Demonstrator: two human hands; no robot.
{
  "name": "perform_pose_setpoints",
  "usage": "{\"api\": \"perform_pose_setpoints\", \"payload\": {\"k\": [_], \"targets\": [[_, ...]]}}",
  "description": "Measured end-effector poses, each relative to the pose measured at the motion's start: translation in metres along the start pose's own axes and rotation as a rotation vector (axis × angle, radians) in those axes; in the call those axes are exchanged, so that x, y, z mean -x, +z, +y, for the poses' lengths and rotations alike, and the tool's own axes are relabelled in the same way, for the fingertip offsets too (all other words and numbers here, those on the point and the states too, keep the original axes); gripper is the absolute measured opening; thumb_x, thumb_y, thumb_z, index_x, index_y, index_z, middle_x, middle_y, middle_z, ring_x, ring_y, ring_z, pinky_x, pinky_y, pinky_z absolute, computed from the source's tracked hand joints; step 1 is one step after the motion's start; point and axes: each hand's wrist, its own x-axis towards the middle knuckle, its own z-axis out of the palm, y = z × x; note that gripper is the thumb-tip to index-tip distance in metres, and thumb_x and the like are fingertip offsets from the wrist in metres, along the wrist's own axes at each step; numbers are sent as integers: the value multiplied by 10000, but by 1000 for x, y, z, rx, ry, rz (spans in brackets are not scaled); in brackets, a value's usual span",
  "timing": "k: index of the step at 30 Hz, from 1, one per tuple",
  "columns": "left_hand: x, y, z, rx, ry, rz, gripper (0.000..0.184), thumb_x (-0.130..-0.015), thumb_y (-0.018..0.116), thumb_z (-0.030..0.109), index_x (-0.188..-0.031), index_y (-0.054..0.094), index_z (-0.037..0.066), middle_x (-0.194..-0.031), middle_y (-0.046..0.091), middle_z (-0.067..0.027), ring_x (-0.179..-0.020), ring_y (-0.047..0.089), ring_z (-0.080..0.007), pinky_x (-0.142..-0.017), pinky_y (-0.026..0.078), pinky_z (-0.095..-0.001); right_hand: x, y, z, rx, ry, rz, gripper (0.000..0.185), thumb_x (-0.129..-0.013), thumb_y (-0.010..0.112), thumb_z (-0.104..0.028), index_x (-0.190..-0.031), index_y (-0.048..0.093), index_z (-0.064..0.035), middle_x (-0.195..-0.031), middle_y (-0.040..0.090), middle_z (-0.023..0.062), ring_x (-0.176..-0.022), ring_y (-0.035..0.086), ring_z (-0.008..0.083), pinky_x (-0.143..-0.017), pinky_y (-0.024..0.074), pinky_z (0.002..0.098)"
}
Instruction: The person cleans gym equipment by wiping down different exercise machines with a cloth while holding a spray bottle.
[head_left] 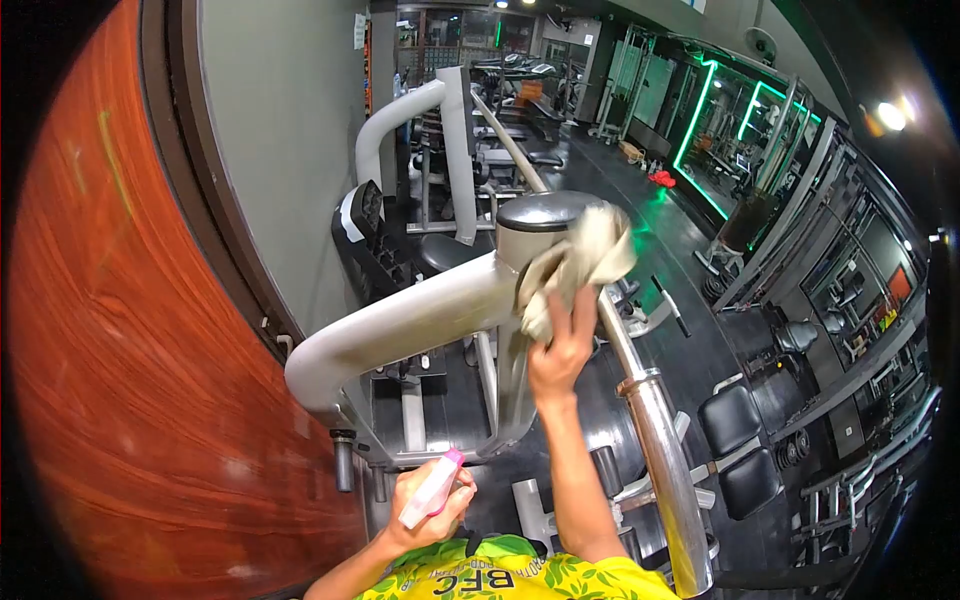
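Note:
My right hand [562, 355] is closed on a pale, crumpled cloth [585, 262] and presses it against the upper side of a grey machine post, just beside its black round cap [545, 210]. The cloth is slightly blurred. A thick curved grey tube [400, 318] of the machine frame joins the post from the left. Low in front of my chest, my left hand [415, 505] is wrapped round a small pinkish-white bottle with a pink top [436, 488], tilted up to the right. It touches nothing else.
A barbell with a chrome sleeve [662, 480] slants past on the right. A reddish wooden panel [150, 350] and grey wall [265, 130] stand close on the left. Black padded seats [738, 450] and other gym machines fill the right and back.

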Motion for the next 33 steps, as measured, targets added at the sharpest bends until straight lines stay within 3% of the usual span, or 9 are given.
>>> {"api": "perform_pose_setpoints", "payload": {"k": [4, 14, 19, 20, 23, 26, 28, 31, 33], "targets": [[15, 9, -15, 99, -73, 59, 101, -819, 616, 7, -900, 557, -5, -585, 589, -27, -457, 569, -92, -445, 438, -222, 128, 29, 46, 82, 50, -166, 494, -600, 558, -24, -1083, 656, -63, -1190, 555, 226, -1185, 464, 406, -1034, 308, 532], [20, 13, -18, 127, -71, 115, 102, -835, 584, -44, -930, 549, -37, -677, 607, -78, -528, 589, -115, -485, 458, -241, -59, 7, -28, -25, -126, 30, 428, -693, 530, -38, -1110, 622, -27, -1073, 606, 206, -1022, 551, 405, -908, 407, 454], [16, 14, -20, 195, -82, 151, 105, -843, 577, -49, -943, 545, -39, -688, 605, -86, -536, 582, -118, -490, 458, -248, 9, 15, -1, 123, -78, -62, 440, -644, 619, 26, -1082, 625, -19, -1277, 471, 274, -1102, 535, 422, -928, 458, 433], [16, 14, -22, 194, -77, 153, 106, -844, 578, -48, -944, 544, -39, -693, 607, -87, -540, 582, -118, -494, 461, -249, 20, 12, -2, -132, 1, -13, 438, -677, 626, 6, -1112, 618, -43, -1306, 431, 300, -1142, 509, 426, -947, 442, 453], [20, 15, -23, 211, -84, 170, 106, -845, 577, -49, -945, 543, -39, -708, 609, -90, -546, 584, -119, -502, 467, -250, 63, 11, 7, -144, 118, -21, 438, -693, 627, 4, -1128, 612, -44, -1277, 468, 272, -1127, 523, 416, -956, 437, 441], [26, 16, -26, 205, -106, 175, 104, -845, 576, -50, -943, 542, -41, -728, 611, -95, -554, 586, -121, -509, 472, -252, 68, 8, 22, -62, -102, -91, 350, -742, 596, -1, -1091, 615, -16, -1119, 590, 192, -999, 585, 391, -903, 458, 429], [27, 17, -26, 182, -113, 179, 103, -845, 576, -50, -941, 541, -42, -737, 612, -97, -560, 589, -122, -512, 474, -253, 39, 6, 3, -423, -4, -69, 327, -742, 597, -20, -1068, 624, -24, -1050, 622, 178, -980, 590, 384, -880, 457, 450], [28, 18, -23, 218, -97, 216, 99, -845, 578, -47, -937, 541, -42, -756, 615, -104, -568, 595, -125, -516, 477, -256, -40, 2, -41, -103, -222, -63, 367, -712, 593, -21, -1077, 620, -40, -1002, 616, 176, -1016, 578, 359, -872, 458, 442], [28, 20, -21, 273, -106, 241, 95, -846, 578, -43, -934, 543, -42, -769, 617, -109, -567, 598, -127, -518, 478, -258, -66, 5, -59, 139, -228, -162, 567, -645, 556, 8, -1194, 586, -128, -1207, 552, 124, -1147, 450, 434, -996, 363, 522]]}}
